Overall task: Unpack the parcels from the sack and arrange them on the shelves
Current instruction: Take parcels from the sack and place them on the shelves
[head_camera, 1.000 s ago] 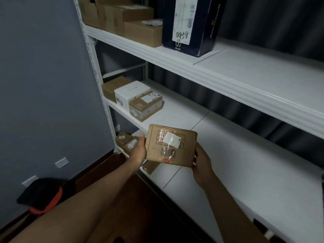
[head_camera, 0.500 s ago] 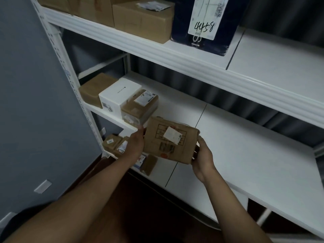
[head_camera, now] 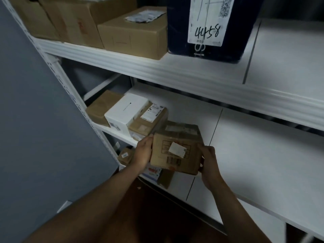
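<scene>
Both bare forearms reach forward and up from the bottom of the view, converging toward the middle. The left hand [head_camera: 142,151] has its palm turned inward, fingers curled around the left edge of a cardboard parcel [head_camera: 176,153]. The right hand [head_camera: 208,160] mirrors it, its grip closing on the parcel's right edge, thumb uppermost.

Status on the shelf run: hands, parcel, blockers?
Left hand and right hand grip the brown parcel by its sides. Parcel at middle shelf front edge. Labelled box close on its left.
</scene>
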